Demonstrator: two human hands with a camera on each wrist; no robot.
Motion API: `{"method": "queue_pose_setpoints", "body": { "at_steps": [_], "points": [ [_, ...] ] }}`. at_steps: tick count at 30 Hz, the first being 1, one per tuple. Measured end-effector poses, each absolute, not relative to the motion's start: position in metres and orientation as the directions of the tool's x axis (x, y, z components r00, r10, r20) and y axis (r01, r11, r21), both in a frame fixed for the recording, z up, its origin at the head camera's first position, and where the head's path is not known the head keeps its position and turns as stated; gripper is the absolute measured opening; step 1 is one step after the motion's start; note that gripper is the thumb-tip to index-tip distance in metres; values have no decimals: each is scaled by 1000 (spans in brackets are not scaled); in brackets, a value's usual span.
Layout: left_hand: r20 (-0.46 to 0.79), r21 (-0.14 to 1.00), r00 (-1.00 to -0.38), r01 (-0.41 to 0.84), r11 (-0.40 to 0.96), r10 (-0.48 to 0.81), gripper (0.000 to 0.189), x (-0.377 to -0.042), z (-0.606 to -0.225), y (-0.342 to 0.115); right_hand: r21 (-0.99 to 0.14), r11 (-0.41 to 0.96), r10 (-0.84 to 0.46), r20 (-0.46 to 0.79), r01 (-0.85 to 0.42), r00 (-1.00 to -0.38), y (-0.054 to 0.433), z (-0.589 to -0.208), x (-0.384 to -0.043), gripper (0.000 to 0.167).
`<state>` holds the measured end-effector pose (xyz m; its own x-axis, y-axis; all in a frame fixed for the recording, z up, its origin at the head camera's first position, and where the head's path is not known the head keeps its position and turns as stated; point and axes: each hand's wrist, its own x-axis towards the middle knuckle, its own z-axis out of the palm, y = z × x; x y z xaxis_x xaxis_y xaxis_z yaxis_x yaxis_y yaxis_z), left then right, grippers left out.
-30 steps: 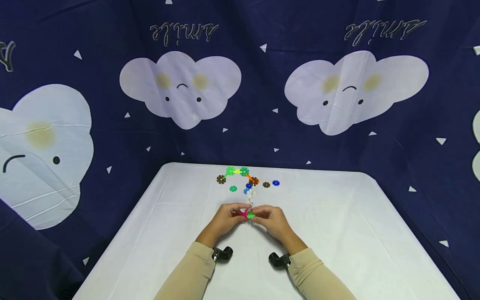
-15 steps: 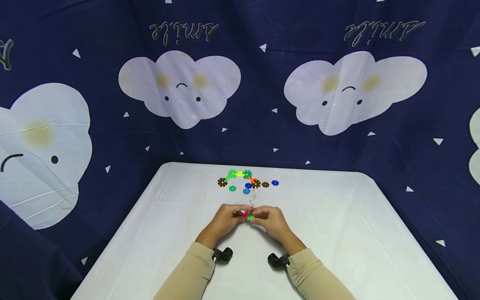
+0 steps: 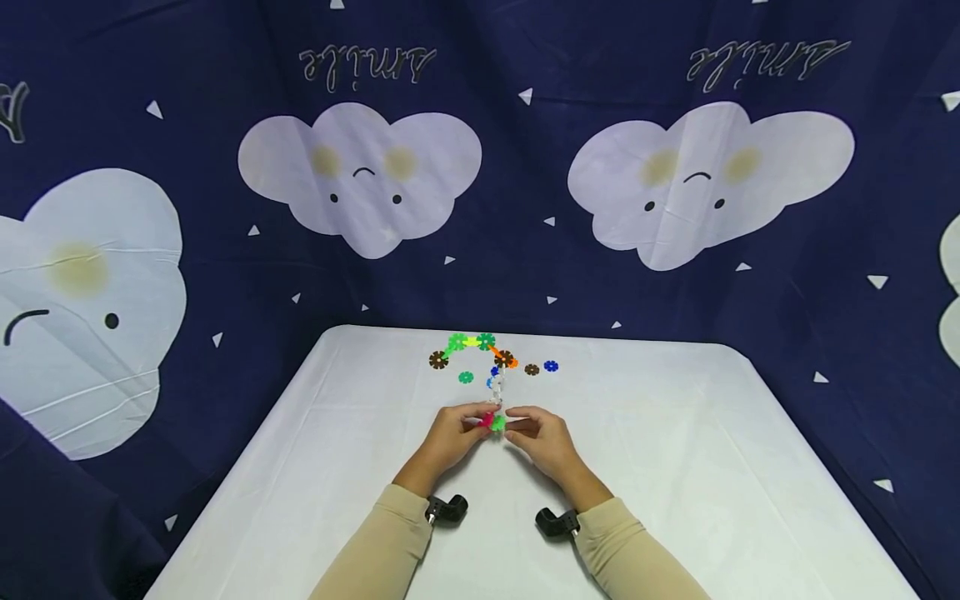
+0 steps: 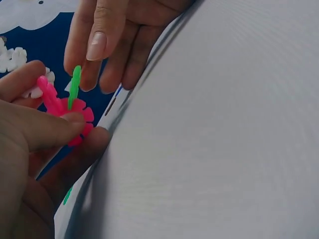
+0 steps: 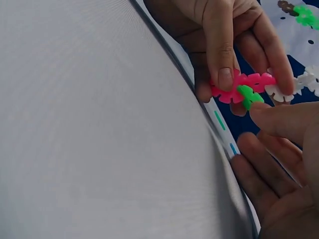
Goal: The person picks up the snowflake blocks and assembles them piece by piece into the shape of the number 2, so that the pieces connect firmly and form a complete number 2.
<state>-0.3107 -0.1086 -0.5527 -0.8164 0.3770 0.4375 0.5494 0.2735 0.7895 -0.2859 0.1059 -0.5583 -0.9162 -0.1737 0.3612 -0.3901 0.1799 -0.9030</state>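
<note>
In the head view my left hand (image 3: pixel 450 431) pinches a pink snowflake disc (image 4: pixel 84 113) between thumb and fingers. A green snowflake disc (image 4: pixel 75 87) stands slotted into the pink one. From there a chain of white discs (image 5: pixel 308 82) leads away from me. It runs on to a brown disc (image 3: pixel 504 359), an orange one, a teal one (image 3: pixel 486 341), a yellow one, a green one (image 3: pixel 457 342) and another brown disc (image 3: pixel 438 360). My right hand (image 3: pixel 546 435) is beside the green slotted disc, its thumb and fingers spread apart and relaxed, holding nothing.
Loose discs lie on the white table (image 3: pixel 675 467) beyond my hands: a teal one (image 3: pixel 466 377), a small brown one (image 3: pixel 532 369), a dark blue one (image 3: pixel 551 366) and a light blue one (image 3: pixel 491 383). A navy cloth (image 3: pixel 525 283) with clouds hangs behind the table.
My right fingers have parted from the green disc they were pinching. The far end of the chain has swung slightly left and away, while my left hand keeps its grip.
</note>
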Motion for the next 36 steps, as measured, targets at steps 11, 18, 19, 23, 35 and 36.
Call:
{"method": "queue_pose_setpoints", "body": {
  "at_steps": [11,18,19,23,35,36],
  "points": [
    [422,820,-859,498,283,290,43,-313,-555,-115,-707,472,-168,514,-526,-841,106,-557,-296,31],
    [435,833,-866,491,255,247,44,-314,-554,-115,-615,579,-260,484,-536,-835,104,-558,-313,37],
    [434,835,-867,489,253,244,44,-314,-554,-115,-597,593,-275,481,-540,-833,103,-558,-316,38],
    [419,848,-877,470,244,235,43,-314,-554,-115,-511,652,-343,459,-560,-819,98,-559,-329,43],
    [422,854,-878,469,227,227,38,-313,-557,-115,-245,841,-453,169,-482,-876,74,-548,-363,29],
    [426,853,-877,471,225,221,38,-314,-557,-115,-226,847,-455,159,-481,-876,72,-548,-366,27]
  ]
}}
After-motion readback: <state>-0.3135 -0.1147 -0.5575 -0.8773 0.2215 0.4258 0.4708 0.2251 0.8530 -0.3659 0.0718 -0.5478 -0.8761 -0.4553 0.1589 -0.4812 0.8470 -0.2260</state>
